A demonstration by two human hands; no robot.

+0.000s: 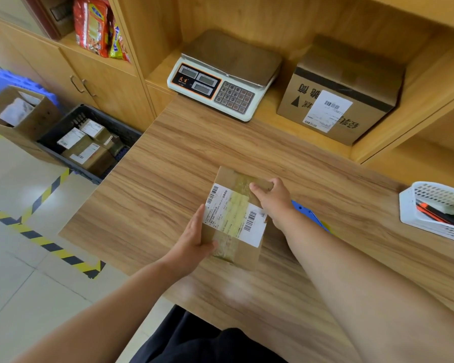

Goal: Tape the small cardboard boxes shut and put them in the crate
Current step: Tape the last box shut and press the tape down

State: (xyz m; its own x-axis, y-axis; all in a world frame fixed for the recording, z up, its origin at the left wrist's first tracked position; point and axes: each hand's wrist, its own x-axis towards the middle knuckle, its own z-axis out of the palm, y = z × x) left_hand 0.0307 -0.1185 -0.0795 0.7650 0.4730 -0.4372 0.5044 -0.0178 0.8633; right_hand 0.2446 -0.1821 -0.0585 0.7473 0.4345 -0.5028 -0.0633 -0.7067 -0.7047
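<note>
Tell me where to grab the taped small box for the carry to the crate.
Grip the small box by its two opposite side walls, coming in from left and right, where the left hand and right hand sit. It lies flat, label up, tape across the top; bare cardboard sides likely hold best.

Wood-grain table (168,163), oak cabinets (100,82), tiled floor (16,271) (hazard-striped).

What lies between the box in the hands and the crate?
In the head view, only bare wooden tabletop lies between the box and the crate, which sits past the table's left edge.
</note>
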